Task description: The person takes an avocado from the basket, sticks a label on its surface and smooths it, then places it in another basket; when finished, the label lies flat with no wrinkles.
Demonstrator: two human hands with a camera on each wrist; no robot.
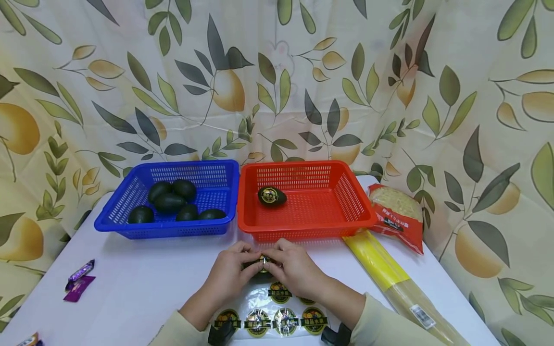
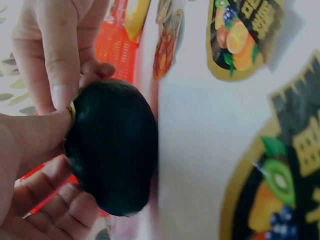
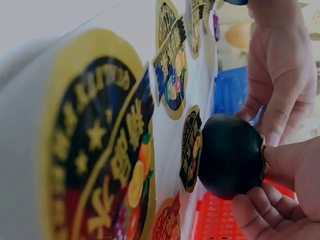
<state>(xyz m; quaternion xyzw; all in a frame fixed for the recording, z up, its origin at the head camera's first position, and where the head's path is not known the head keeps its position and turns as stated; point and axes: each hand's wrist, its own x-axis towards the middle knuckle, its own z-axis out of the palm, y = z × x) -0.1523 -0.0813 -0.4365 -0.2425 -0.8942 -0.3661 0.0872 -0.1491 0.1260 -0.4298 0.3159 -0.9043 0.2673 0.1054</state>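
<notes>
Both hands on one avocado, held just above the surface, right in front of the red basket. Left hand has its fingers curled under and around it, thumb pressing on top. Right hand cups it from the other side, thumb on the gold edge of a sticker on the fruit.

Risks as I see them:
- Sticker edge looks only partly seated. If my thumb lifts early, it could curl or crease.
- Skin is smooth and rounded, so the fruit could twist between my fingers while I press and the label would go on skewed.
- Sticker sheet lies directly under my wrists. A sleeve could drag it or lift another label.

Avocado look: very dark green, nearly black, egg-shaped, slight sheen, no visible damage. Label on it is mostly hidden by my thumbs.

Context: one labelled avocado sits in the red basket, five plain ones in the blue basket.
</notes>
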